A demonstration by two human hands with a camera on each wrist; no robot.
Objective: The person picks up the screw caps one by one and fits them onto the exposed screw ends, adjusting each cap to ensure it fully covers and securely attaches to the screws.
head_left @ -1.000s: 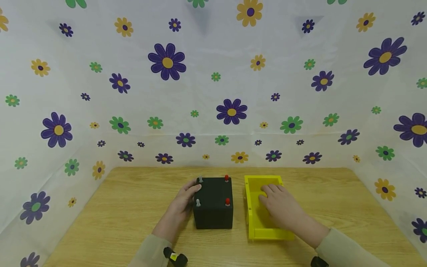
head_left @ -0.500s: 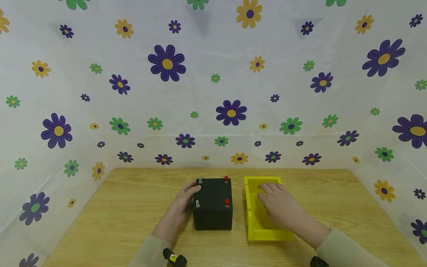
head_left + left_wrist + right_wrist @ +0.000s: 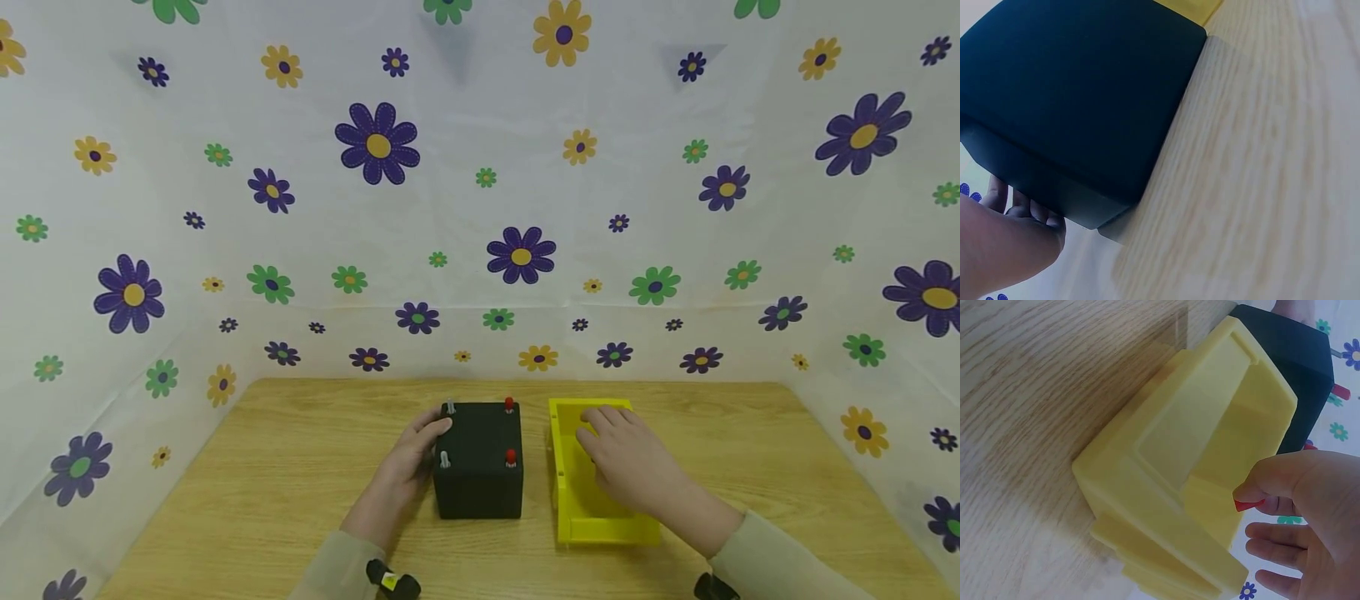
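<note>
Head view first: left hand (image 3: 408, 467) rests on the side of one black box (image 3: 478, 458), seemingly steadying it on the desk (image 3: 285, 483); four pegs, two red and two grey, stand on top. Left wrist view: fingers (image 3: 1019, 203) lie relaxed against that box. Right wrist view: right hand (image 3: 1300, 515) pinches one small red piece (image 3: 1249, 504) over the single yellow tray (image 3: 1204, 469).

head overview, two close wrist views

Pale beige long sleeves (image 3: 780, 558) on both arms; black wrist-worn camera mounts (image 3: 393, 581), yellow sticker on left one.
</note>
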